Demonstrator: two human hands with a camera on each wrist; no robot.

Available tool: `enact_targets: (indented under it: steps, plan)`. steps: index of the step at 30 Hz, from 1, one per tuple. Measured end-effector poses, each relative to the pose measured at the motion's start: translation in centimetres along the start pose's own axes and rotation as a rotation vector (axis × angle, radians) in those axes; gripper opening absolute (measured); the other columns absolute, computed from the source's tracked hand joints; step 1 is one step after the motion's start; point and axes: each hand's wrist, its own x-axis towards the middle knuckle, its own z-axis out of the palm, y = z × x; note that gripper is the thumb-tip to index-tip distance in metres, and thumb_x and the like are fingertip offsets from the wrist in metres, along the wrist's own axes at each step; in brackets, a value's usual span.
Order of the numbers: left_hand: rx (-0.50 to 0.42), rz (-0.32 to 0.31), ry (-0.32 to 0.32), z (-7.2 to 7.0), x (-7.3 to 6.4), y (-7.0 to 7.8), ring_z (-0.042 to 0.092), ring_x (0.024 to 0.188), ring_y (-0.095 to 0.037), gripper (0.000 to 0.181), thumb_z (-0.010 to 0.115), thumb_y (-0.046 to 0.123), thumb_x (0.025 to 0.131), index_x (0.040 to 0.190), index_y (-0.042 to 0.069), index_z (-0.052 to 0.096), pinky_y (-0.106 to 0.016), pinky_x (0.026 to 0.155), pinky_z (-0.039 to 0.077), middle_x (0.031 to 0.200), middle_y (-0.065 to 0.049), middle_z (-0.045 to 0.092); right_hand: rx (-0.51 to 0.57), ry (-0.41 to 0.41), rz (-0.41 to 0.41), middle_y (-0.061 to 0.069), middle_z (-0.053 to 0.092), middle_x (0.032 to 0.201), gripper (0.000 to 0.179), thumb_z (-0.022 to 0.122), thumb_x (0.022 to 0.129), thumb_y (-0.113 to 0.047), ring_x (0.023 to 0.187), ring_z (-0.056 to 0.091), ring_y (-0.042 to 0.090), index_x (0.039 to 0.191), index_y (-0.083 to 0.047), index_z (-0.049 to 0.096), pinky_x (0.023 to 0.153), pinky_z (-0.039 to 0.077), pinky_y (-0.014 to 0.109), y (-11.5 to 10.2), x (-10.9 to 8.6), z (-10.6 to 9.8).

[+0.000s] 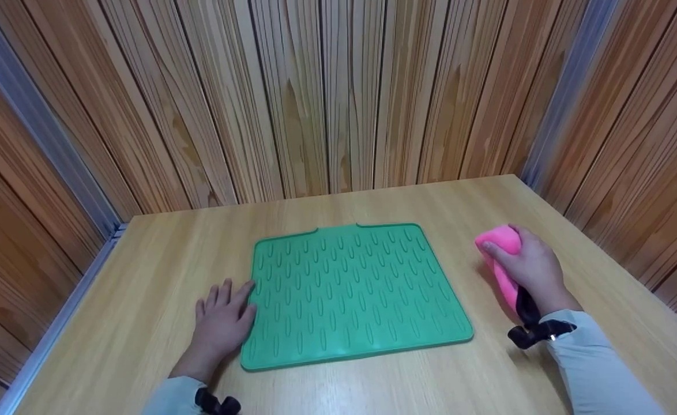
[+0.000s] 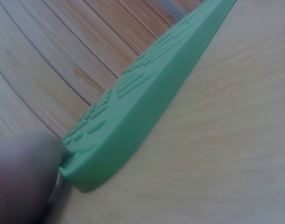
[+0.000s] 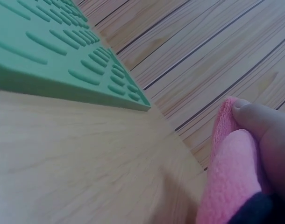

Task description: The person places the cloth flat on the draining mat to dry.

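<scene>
A green ridged drying mat (image 1: 353,288) lies flat on the wooden table, with a notch in its far rim. My left hand (image 1: 223,323) rests on the table at the mat's left edge, fingers spread, with its thumb and index finger right at that edge. In the left wrist view, the thumb (image 2: 23,172) meets a corner of the mat (image 2: 133,121). To the right of the mat, my right hand (image 1: 531,265) grips a folded pink fuzzy cloth (image 1: 499,239). The right wrist view shows the thumb pressed on the upper fold of the cloth (image 3: 233,168).
The light wooden table (image 1: 171,253) reaches back to a wood-plank wall (image 1: 327,104). Plank panels with metal corner posts (image 1: 569,86) stand at both sides. Black straps (image 1: 537,333) go round the wrists over pale sleeves.
</scene>
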Motion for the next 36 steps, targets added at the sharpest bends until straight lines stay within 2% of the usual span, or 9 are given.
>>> enact_targets:
  steps: [10, 17, 23, 31, 36]
  plan:
    - [-0.001, -0.005, -0.001, 0.0, -0.1, 0.1, 0.001, 0.151, -0.05, 0.057, 0.044, 0.037, 0.106, 0.16, 0.02, 0.033, -0.07, 0.115, -0.007, 0.166, -0.026, 0.012, 0.044, 0.025, -0.001, 0.028, 0.046, 0.139, 0.111, 0.055, 0.083, -0.08, 0.115, 0.049, 0.044, 0.159, -0.006, 0.023, 0.092, 0.05, 0.056, -1.0, -0.3, -0.2]
    - [0.008, -0.01, 0.014, 0.1, 0.0, 0.2, 0.003, 0.15, -0.051, 0.055, 0.044, 0.034, 0.106, 0.158, 0.018, 0.037, -0.07, 0.114, -0.004, 0.165, -0.027, 0.015, 0.052, 0.076, -0.032, 0.026, 0.052, 0.132, 0.106, 0.056, 0.082, -0.08, 0.111, 0.051, 0.042, 0.156, -0.007, 0.032, 0.089, 0.048, 0.052, -2.0, -0.4, -0.4]
    - [0.0, -0.013, 0.006, 0.2, 0.1, 0.3, 0.002, 0.151, -0.05, 0.056, 0.044, 0.035, 0.106, 0.159, 0.019, 0.036, -0.07, 0.114, -0.006, 0.165, -0.027, 0.013, 0.092, 0.063, -0.02, 0.024, 0.051, 0.135, 0.108, 0.057, 0.08, -0.082, 0.113, 0.051, 0.042, 0.158, -0.012, 0.03, 0.088, 0.051, 0.052, -2.7, -0.5, -0.5]
    - [0.003, -0.015, -0.009, 0.1, 0.0, 0.1, -0.001, 0.15, -0.051, 0.056, 0.043, 0.035, 0.106, 0.159, 0.019, 0.033, -0.07, 0.114, -0.007, 0.166, -0.026, 0.01, 0.077, 0.08, -0.034, 0.025, 0.049, 0.138, 0.108, 0.055, 0.081, -0.082, 0.115, 0.05, 0.043, 0.16, -0.014, 0.026, 0.088, 0.05, 0.054, -3.8, -0.7, -0.9]
    - [0.003, -0.016, -0.016, -0.1, -0.1, 0.1, -0.001, 0.15, -0.051, 0.057, 0.044, 0.035, 0.106, 0.16, 0.019, 0.033, -0.07, 0.114, -0.008, 0.166, -0.026, 0.01, 0.112, 0.086, -0.03, 0.025, 0.049, 0.139, 0.108, 0.056, 0.082, -0.081, 0.116, 0.05, 0.042, 0.161, -0.016, 0.025, 0.089, 0.049, 0.055, -4.7, -0.8, -1.1]
